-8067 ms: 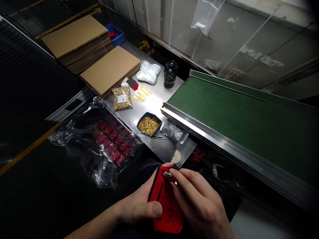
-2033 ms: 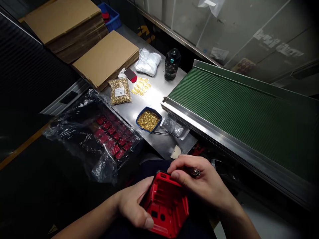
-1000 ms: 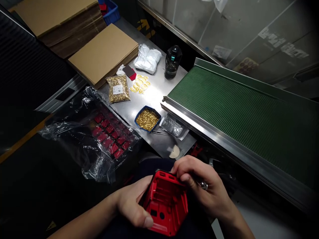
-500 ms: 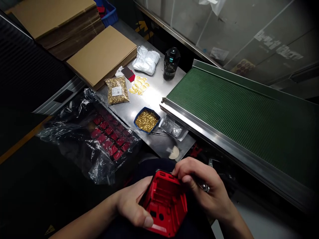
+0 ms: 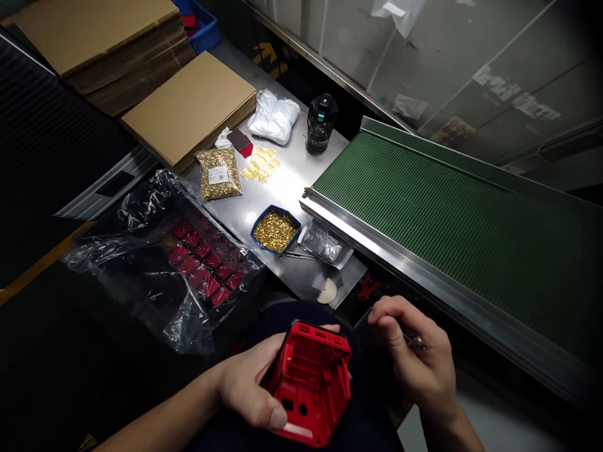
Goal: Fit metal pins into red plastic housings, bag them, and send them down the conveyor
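Observation:
A red plastic housing, hollow and black on its outer side, rests in my left hand above my lap. Its open face points up toward me, showing ribs, cut-outs and two dark holes. The thumb presses on the near rim, and fingers curl round behind. To the right of the housing, clear of it, my right hand is closed round a slim metal tool. A thin tip pokes out past the fingers; the exact kind of tool is not clear.
A blue tray of small gold-coloured parts stands on the metal table, near a bag of similar parts. A green conveyor belt runs at right. Red pieces lie under clear plastic at left; cardboard sheets are stacked behind.
My right hand has moved off the housing's upper edge, to the right, with the metal tool in it. My left hand keeps the housing in nearly the same place.

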{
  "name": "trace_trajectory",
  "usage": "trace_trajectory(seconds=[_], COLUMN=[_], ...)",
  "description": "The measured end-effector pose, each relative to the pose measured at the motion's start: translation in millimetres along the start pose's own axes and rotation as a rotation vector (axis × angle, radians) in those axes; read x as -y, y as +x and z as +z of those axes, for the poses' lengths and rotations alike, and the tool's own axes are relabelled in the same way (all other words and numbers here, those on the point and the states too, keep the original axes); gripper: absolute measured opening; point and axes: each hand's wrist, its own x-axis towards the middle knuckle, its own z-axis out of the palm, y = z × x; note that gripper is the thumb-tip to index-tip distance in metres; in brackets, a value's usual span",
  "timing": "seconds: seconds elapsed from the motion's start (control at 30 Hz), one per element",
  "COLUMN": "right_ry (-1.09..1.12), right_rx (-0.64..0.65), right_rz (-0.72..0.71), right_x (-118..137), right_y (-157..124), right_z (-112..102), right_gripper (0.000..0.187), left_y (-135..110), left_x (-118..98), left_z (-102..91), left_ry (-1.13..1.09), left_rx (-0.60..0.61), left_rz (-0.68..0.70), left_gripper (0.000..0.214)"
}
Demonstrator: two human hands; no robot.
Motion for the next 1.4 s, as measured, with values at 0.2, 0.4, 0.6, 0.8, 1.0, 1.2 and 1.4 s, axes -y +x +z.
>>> trace_trajectory(seconds=[0.2, 0.4, 0.6, 0.8, 1.0, 1.2, 1.4], right_ry=[-0.007, -0.187, -0.357, -0.187, -0.376, -0.281, -0.296], right_rx=[0.239, 0.562, 0.049, 0.289, 0.283, 0.222, 0.12], right_rz=[0.074, 0.004, 0.251, 0.436, 0.576, 0.341, 0.07], right_x=[20.0, 41.7, 17.9, 18.0, 18.8, 14.5, 23.3], right_y=[28.6, 54.6, 12.0, -28.1, -38.9, -37.4, -45.9], right_z=[10.4, 14.6, 18.3, 10.7, -20.3, -28.5, -19.9], right_gripper=[0.021, 0.025, 0.035, 0.038, 0.03, 0.026, 0.026], left_y=[5.9, 16.6, 22.0, 28.1, 25.0, 23.9, 18.5], left_x=[-2.0, -15.9, -17.3, -14.1, -31.9, -27.1, -29.5], left_z=[-3.3, -2.3, -6.2, -9.8, -4.7, -7.5, 1.5], left_ry=[0.02, -0.035, 0.068, 0.143, -0.033, -0.075, 0.299], left_rx=[-0.003, -0.079, -0.551, -0.692, -0.666, -0.723, -0.686], left_rz=[-0.042, -0.066, 0.11, -0.04, -0.29, -0.361, -0.265], left_gripper=[0.089, 0.08, 0.055, 0.035, 0.046, 0.043, 0.047])
